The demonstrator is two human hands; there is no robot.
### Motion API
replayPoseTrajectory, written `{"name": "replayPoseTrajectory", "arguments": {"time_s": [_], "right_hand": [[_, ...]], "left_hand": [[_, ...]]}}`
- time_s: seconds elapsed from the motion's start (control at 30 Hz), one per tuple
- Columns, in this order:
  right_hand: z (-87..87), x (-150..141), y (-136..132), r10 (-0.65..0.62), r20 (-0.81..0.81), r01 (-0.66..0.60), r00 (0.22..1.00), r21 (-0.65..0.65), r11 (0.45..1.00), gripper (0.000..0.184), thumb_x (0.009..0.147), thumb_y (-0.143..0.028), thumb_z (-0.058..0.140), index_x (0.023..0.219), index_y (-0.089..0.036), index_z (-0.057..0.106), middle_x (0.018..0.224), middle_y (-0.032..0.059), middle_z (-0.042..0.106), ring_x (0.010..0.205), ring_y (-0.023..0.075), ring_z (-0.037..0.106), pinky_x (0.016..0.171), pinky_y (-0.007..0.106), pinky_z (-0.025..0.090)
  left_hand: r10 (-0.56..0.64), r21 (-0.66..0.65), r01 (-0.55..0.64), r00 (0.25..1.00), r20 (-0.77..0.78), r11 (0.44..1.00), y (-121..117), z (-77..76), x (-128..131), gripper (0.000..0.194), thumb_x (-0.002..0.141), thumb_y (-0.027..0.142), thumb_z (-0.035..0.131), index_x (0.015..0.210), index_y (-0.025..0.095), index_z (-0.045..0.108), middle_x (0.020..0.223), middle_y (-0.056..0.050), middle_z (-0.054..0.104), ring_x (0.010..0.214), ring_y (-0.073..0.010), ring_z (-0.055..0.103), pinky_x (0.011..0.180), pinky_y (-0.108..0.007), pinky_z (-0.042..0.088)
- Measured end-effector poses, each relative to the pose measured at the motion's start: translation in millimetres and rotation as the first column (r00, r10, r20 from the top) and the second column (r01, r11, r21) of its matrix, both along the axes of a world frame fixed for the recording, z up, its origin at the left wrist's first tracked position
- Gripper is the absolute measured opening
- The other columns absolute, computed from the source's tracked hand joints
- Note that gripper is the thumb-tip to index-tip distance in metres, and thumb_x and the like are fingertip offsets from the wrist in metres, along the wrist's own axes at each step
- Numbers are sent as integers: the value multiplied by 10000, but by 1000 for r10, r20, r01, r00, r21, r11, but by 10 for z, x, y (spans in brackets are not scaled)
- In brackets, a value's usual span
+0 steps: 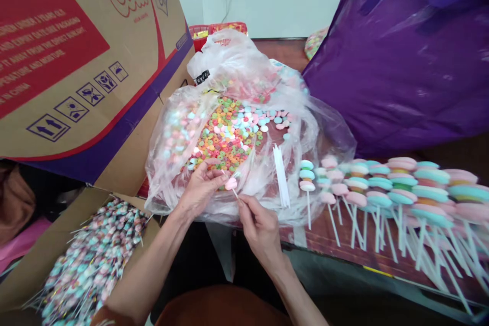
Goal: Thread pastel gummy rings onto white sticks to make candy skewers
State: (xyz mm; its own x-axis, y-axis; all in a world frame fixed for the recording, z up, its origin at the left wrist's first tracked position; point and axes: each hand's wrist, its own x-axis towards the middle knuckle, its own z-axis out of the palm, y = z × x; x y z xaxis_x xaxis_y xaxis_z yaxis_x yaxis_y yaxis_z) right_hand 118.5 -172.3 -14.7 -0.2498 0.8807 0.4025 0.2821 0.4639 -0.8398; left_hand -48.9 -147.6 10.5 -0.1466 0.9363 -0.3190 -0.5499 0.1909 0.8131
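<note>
Over the near edge of the plastic sheet, my right hand [260, 226] pinches a white lollipop stick [236, 194] between thumb and fingers. A pink candy disc [231, 183] is threaded near the stick's upper end. My left hand [206, 186] is closed at that end, its thumb and fingertips against the pink candy. Just beyond lie small multicoloured ring candies [225, 137] and loose pink, blue and white discs [269, 119]. A bundle of bare white sticks [281, 175] rests to the right of the pile.
Finished-looking candy skewers [378, 188] lie in rows along the table [321, 244] at right. A cardboard box [76, 51] stands at left, above another box of wrapped skewers [91, 260]. Clear plastic [233, 61] surrounds the candies. A large purple bag [405, 61] stands behind right.
</note>
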Motion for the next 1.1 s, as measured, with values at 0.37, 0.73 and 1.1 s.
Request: {"name": "replayPoseTrajectory", "arguments": {"time_s": [0.37, 0.73, 1.1], "right_hand": [[33, -7, 75, -25, 55, 27, 998, -33, 999, 189, 991, -203, 485, 943, -164, 664, 723, -9, 646, 567, 94, 562, 552, 193, 416], [-105, 42, 78, -50, 80, 63, 996, -169, 984, 250, 993, -309, 490, 931, -171, 689, 701, -6, 640, 564, 113, 542, 547, 218, 394], [-119, 18, 76, -57, 71, 69, 996, -189, 980, 255, 989, -315, 493, 927, -165, 690, 714, -4, 640, 566, 110, 526, 559, 217, 393]], "left_hand": [[-42, 98, 76, 948, -314, 992, -101, -56, 91, 407, 724, 316, 825, 1023, 185, 581, 840, -13, 688, 830, -157, 671, 775, -274, 527], [57, 56, 16, -49, -997, 998, -114, -274, -798, 278, 852, 143, 592, 1093, 183, 725, 993, -86, 646, 904, -226, 622, 859, -368, 527], [221, 138, 327, -232, -947, 935, -7, -277, -912, 252, 982, 182, 451, 1015, 206, 700, 1171, -65, 646, 1033, -186, 624, 931, -312, 531]]}}
